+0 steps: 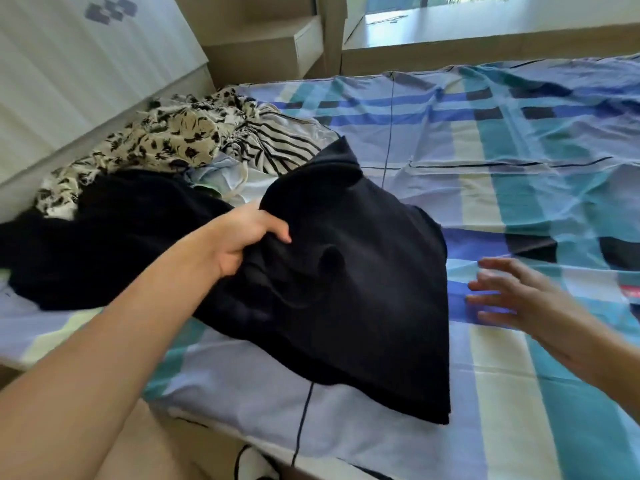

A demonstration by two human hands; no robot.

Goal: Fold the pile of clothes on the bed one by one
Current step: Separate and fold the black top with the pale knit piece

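A dark navy garment [363,289] is lifted off the bed, draping down toward the near edge. My left hand [242,237] grips its bunched upper left part. To its right my right hand [509,296] hovers just above the sheet with fingers spread, holding nothing and a little blurred. The pile of clothes [166,147] lies at the left of the bed: a cream garment with black flower print, a black-and-white striped piece [277,147], pale blue fabric and another dark garment [104,230].
The bed wears a checked blue, teal and cream sheet [519,150]. A white headboard [69,81] stands at the left, a wooden shelf and a window at the back. A thin dark cord [304,420] hangs over the near edge. A small red thing [631,293] lies at the right.
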